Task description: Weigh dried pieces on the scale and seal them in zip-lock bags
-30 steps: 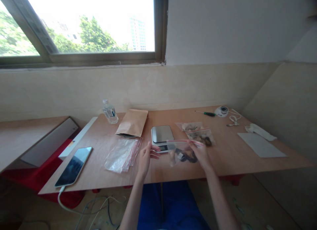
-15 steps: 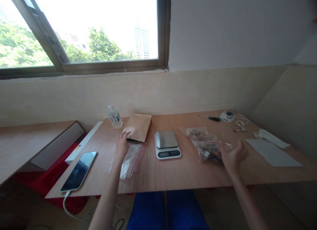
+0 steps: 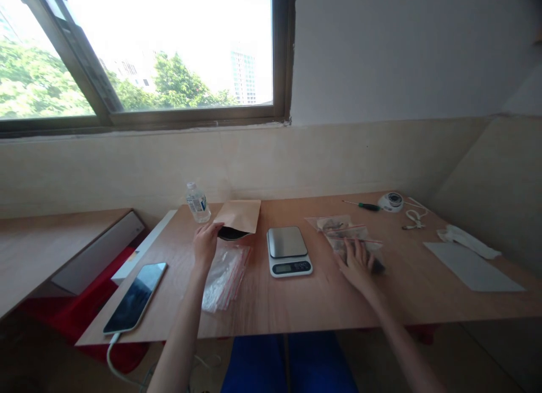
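My left hand (image 3: 206,243) grips the near, open mouth of a brown paper pouch (image 3: 239,215) lying on the wooden table (image 3: 296,300); the opening shows dark inside. Just below that hand lies a stack of empty clear zip bags with red seals (image 3: 223,275). My right hand (image 3: 358,261) lies flat, fingers stretched out, on top of a pile of filled clear zip bags (image 3: 345,232) holding dark and pale bits. A small digital kitchen scale (image 3: 288,250) with a steel platform sits between my two hands, untouched.
A smartphone (image 3: 136,296) on a cable lies at the table's left front. A small water bottle (image 3: 197,202) stands behind the pouch. At the back right lie a green-handled screwdriver (image 3: 359,205), a round white device (image 3: 390,201) with cord, and a white sheet (image 3: 472,265).
My right hand carried a filled bag from the front of the scale to the pile at right, let go, and now rests flat on it. My left hand moved left and took the pouch's mouth.
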